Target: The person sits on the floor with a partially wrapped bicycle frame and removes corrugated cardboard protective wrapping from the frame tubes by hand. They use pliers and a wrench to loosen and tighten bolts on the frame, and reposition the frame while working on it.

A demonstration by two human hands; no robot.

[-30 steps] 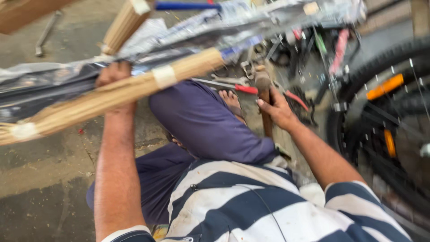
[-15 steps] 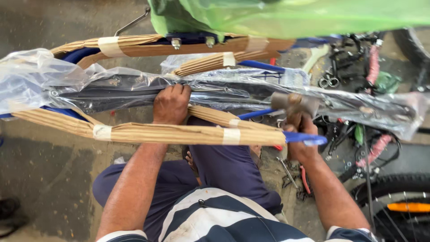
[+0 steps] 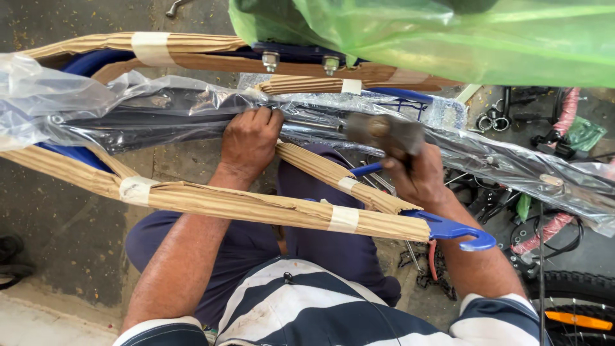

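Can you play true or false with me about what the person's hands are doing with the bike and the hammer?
1. The right hand holds a hammer. True.
2. The left hand is resting flat on the floor. False: it grips the black part wrapped in clear plastic.
3. The blue bike frame has brown cardboard wrapping taped around its tubes. True.
4. The plastic sheet at the top is red. False: it is green.
5. A bike tyre with an orange reflector shows at the lower right. True.
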